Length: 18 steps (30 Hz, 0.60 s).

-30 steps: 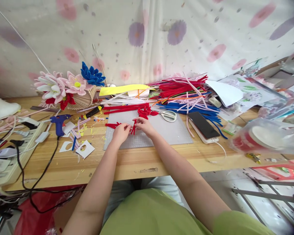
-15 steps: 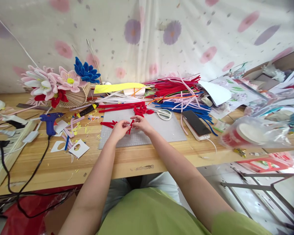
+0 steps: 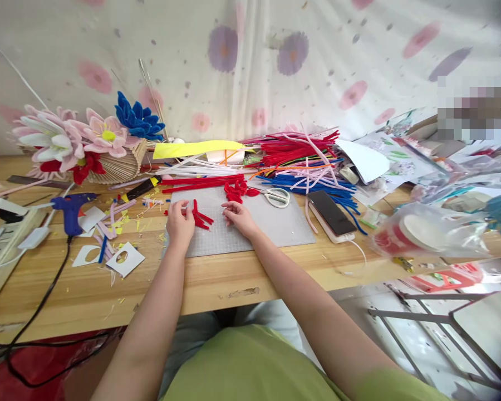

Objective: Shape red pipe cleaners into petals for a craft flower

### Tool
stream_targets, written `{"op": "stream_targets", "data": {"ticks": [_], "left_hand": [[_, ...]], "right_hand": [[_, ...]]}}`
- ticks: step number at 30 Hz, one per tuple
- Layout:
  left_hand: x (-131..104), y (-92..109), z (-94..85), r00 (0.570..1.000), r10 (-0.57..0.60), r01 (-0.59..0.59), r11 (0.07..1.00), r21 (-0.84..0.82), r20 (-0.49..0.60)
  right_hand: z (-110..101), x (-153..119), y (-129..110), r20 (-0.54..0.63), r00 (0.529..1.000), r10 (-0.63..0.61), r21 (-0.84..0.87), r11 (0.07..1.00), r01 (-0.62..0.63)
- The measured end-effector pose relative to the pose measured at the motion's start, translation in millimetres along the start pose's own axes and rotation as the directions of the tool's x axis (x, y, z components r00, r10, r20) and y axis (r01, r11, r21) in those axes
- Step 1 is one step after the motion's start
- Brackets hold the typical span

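Reaching over the left end of the grey cutting mat (image 3: 271, 225), the person's left hand (image 3: 181, 225) is bent at a small group of short red fuzzy pieces (image 3: 201, 217). These lie on the mat's left part, crossing one another, some partly behind the fingers. Left grip: fingers curled; cannot tell whether a piece is pinched. Right hand (image 3: 237, 218) above the mat's middle, apart from the left, fingers loosely bent with thumb close by; cannot tell whether something small is held.

On the mat's back edge: a clump of red petal shapes (image 3: 234, 192), with white-handled scissors (image 3: 278, 197) just to its right. Behind the mat: long red stems (image 3: 204, 180), then a yellow strip (image 3: 192, 150). Blue stems (image 3: 317, 188) beyond its back right corner. Right of the mat: dark-screened phone (image 3: 332, 213); farther out, a red cup (image 3: 394, 236) in clear plastic, its marking too blurred to read. Left of the mat: blue glue gun (image 3: 70, 211) and white cards with round holes (image 3: 130, 264). Mat print: fine grid; any numerals too small to read.
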<state>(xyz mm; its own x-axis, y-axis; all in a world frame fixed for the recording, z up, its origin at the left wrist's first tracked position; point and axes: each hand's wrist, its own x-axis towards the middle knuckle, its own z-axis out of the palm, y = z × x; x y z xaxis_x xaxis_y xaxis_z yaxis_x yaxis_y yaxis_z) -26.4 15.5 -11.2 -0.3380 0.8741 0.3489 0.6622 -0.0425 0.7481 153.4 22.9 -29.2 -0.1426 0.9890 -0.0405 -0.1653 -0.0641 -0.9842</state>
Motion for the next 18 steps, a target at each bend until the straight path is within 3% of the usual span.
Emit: {"op": "stream_targets", "data": {"ticks": [6,8,11,15,18], "left_hand": [[6.9,-19.9,-9.0,0.996,-0.053,0.056,0.998,0.042,-0.067],[7.1,-20.6,-7.8,0.998,0.025,-0.019,0.994,0.112,-0.053],[2.8,-18.4,-0.1,0.977,0.177,-0.199,0.958,0.205,0.120],[-7.9,-8.7,14.1,0.865,0.248,-0.375,0.897,0.233,0.436],[-9.7,2.5,22.1,0.760,0.308,-0.479,0.861,0.172,0.572]], "right_hand": [[-1.9,1.4,0.9,0.023,1.000,0.017,0.013,1.000,-0.017],[-1.6,2.5,2.7,0.027,0.999,0.021,0.006,1.000,-0.022],[-1.4,4.1,4.8,0.038,0.999,0.033,0.004,0.999,-0.033],[-2.3,4.0,4.7,0.041,0.999,0.024,0.039,0.999,-0.025],[-2.8,3.2,4.0,0.025,1.000,0.014,0.057,0.998,-0.016]]}}
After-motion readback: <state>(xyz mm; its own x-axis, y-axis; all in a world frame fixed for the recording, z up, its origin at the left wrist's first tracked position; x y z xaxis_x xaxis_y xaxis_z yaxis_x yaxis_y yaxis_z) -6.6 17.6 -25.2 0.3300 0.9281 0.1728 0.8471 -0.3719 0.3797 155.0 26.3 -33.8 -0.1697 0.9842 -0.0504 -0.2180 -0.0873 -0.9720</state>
